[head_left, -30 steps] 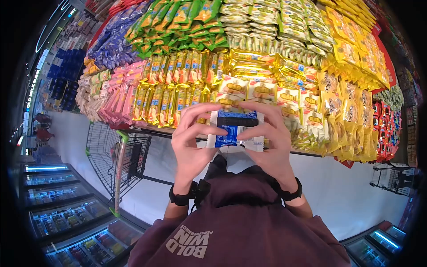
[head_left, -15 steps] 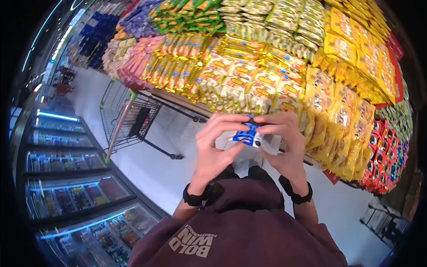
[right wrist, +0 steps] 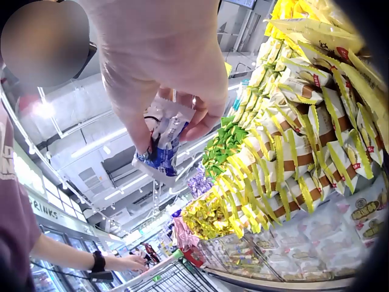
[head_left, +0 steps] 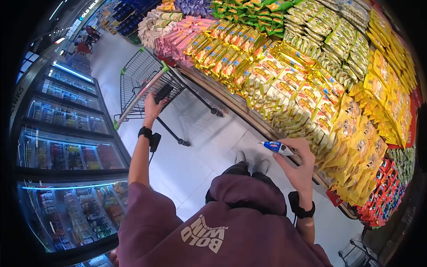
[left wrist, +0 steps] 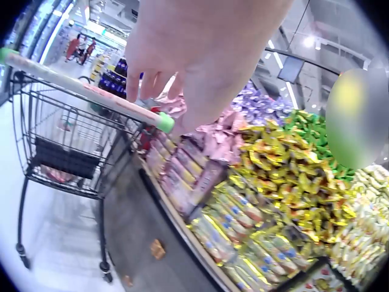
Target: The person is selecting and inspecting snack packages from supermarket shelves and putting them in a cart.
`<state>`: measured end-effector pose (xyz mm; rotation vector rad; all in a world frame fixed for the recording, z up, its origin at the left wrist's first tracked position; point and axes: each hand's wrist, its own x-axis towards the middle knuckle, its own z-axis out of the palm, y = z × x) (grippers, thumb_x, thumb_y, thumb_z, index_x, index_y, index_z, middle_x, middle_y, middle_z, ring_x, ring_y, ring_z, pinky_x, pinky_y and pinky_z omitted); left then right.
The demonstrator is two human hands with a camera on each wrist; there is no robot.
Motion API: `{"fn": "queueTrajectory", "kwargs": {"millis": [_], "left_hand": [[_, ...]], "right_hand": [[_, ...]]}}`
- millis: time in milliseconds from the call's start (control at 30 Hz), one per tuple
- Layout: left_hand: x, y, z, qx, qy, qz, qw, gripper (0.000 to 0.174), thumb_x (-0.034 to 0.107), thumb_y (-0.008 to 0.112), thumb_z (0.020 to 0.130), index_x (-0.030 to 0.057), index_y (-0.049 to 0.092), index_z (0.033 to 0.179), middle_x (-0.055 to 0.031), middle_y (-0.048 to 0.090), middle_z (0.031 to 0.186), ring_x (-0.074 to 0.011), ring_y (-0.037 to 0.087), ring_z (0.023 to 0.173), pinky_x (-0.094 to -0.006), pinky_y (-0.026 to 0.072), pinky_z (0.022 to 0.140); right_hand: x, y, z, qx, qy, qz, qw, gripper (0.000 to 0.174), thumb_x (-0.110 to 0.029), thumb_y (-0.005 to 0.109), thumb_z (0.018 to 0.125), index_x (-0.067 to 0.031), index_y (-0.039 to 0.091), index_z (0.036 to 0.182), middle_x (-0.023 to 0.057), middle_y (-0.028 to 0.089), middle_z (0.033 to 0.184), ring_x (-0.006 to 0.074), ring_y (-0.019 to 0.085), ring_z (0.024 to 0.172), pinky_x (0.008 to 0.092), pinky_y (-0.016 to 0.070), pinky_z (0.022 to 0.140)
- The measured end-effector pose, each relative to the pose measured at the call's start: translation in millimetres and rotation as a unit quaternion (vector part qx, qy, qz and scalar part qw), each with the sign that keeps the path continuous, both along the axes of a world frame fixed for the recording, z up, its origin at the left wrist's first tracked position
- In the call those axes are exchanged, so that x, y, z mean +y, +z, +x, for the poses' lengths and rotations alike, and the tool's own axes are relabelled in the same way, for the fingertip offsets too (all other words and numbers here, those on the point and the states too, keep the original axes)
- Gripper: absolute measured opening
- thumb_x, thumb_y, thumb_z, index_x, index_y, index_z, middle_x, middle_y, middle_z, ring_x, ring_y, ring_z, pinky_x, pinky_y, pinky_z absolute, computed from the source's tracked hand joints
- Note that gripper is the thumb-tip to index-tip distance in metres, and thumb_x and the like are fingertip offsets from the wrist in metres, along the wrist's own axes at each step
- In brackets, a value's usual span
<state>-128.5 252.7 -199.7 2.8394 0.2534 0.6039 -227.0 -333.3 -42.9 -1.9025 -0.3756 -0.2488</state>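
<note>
My left hand reaches out beside the shopping cart's handle, over the black panel. In the left wrist view the fingers of the left hand hang loosely extended and hold nothing; whether they touch the cart is unclear. A small blue and white packet is pinched between thumb and fingers of my right hand, in front of the snack display. The right wrist view shows this packet under the right hand, its printed side partly covered by the fingers.
Piled snack packs in gold, green, pink and yellow fill the display along the right and top. Glass-door freezers line the left. Another cart stands at lower right. People are far off at upper left.
Both hands held the packet before; the left has let go and moved left to the cart. The right keeps the packet, slightly further right and lower. The view has turned toward the cart and freezers.
</note>
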Motion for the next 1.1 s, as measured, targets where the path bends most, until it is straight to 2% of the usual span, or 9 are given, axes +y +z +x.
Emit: {"fn": "queueTrajectory", "kwargs": {"millis": [33, 67, 133, 267, 400, 600, 800, 967, 1100], "left_hand": [[26.0, 0.8, 3.4, 0.06, 0.039, -0.008, 0.997, 0.066, 0.015, 0.074, 0.076, -0.0012, 0.044, 0.133, -0.0235, 0.057, 0.122, -0.0417, 0.054, 0.114, -0.0471, 0.0434, 0.099], [69.1, -21.8, 9.5, 0.037, 0.02, 0.018, 0.999, 0.07, 0.013, 0.071, 0.075, -0.0015, 0.04, 0.136, -0.024, 0.053, 0.13, -0.0418, 0.05, 0.121, -0.0481, 0.0428, 0.101], [95.5, -15.3, 16.2, 0.16, 0.121, 0.028, 0.979, 0.078, 0.015, 0.071, 0.072, 0.0006, 0.037, 0.14, -0.0225, 0.049, 0.137, -0.0399, 0.049, 0.126, -0.0509, 0.0425, 0.102], [132.5, -36.6, 31.7, 0.188, 0.109, 0.048, 0.975, 0.085, 0.026, 0.078, 0.066, 0.0018, 0.038, 0.137, -0.0211, 0.051, 0.132, -0.0396, 0.049, 0.124, -0.0518, 0.0425, 0.101], [112.7, -33.8, 26.6, 0.164, 0.142, 0.14, 0.966, 0.089, 0.03, 0.083, 0.063, 0.0039, 0.039, 0.136, -0.0188, 0.052, 0.127, -0.0381, 0.046, 0.126, -0.0502, 0.0435, 0.1], [131.8, -23.8, 46.6, 0.204, 0.125, 0.114, 0.964, 0.073, 0.031, 0.085, 0.06, 0.006, 0.048, 0.118, -0.0169, 0.056, 0.119, -0.0377, 0.05, 0.116, -0.05, 0.0467, 0.095], [123.4, -26.3, 66.8, 0.246, 0.12, 0.056, 0.96, 0.067, 0.037, 0.08, 0.065, 0.0013, 0.049, 0.113, -0.0237, 0.067, 0.108, -0.0432, 0.064, 0.101, -0.0495, 0.0518, 0.085], [124.7, -29.1, 70.1, 0.228, 0.057, 0.051, 0.971, 0.05, 0.039, 0.076, 0.071, -0.0046, 0.069, 0.094, -0.0267, 0.069, 0.093, -0.0413, 0.067, 0.093, -0.047, 0.0523, 0.081], [103.0, -22.7, 68.0, 0.257, 0.068, 0.024, 0.964, 0.048, 0.04, 0.071, 0.074, -0.006, 0.07, 0.087, -0.0261, 0.069, 0.082, -0.0417, 0.069, 0.081, -0.0478, 0.0536, 0.076]], "right_hand": [[2.4, -2.3, -2.1, 0.007, 0.001, -0.007, 1.0, 0.033, 0.001, 0.081, 0.07, -0.005, 0.071, 0.1, 0.0068, 0.07, 0.095, 0.0201, 0.061, 0.085, 0.0307, 0.0488, 0.076], [5.4, -3.7, -4.0, 0.013, 0.001, -0.012, 1.0, 0.033, 0.001, 0.081, 0.07, -0.0051, 0.071, 0.1, 0.0065, 0.07, 0.094, 0.0196, 0.061, 0.084, 0.0303, 0.0484, 0.075], [11.6, -4.3, -7.5, 0.021, -0.016, -0.033, 0.999, 0.032, 0.0, 0.081, 0.07, -0.0051, 0.071, 0.1, 0.0064, 0.07, 0.094, 0.0193, 0.06, 0.084, 0.0297, 0.0476, 0.074], [28.8, -13.7, -15.1, 0.038, -0.062, -0.042, 0.996, 0.031, -0.002, 0.082, 0.071, -0.0051, 0.071, 0.1, 0.0061, 0.07, 0.094, 0.0186, 0.059, 0.084, 0.0291, 0.0466, 0.073], [53.9, -18.3, -11.4, 0.05, -0.079, -0.045, 0.995, 0.031, -0.003, 0.082, 0.072, -0.0048, 0.071, 0.1, 0.0061, 0.07, 0.095, 0.0182, 0.06, 0.084, 0.0291, 0.0468, 0.074], [90.2, -14.0, 8.6, 0.025, -0.021, -0.015, 0.999, 0.031, -0.004, 0.082, 0.073, -0.0036, 0.07, 0.102, 0.0064, 0.07, 0.095, 0.0195, 0.061, 0.085, 0.0303, 0.0485, 0.078], [108.9, -12.0, 21.3, 0.008, -0.012, 0.03, 0.999, 0.034, -0.005, 0.083, 0.072, -0.0057, 0.07, 0.103, 0.0062, 0.07, 0.096, 0.0211, 0.063, 0.087, 0.0315, 0.0501, 0.079], [121.0, -16.4, 26.4, 0.153, -0.027, 0.211, 0.965, 0.041, -0.008, 0.079, 0.082, -0.0015, 0.057, 0.117, 0.0046, 0.067, 0.099, 0.0074, 0.061, 0.092, 0.0252, 0.0504, 0.08], [128.4, -18.9, 38.3, 0.187, -0.019, 0.286, 0.94, 0.039, -0.007, 0.076, 0.084, -0.0021, 0.053, 0.116, 0.0034, 0.063, 0.102, 0.0076, 0.061, 0.092, 0.0249, 0.0506, 0.08]]}}
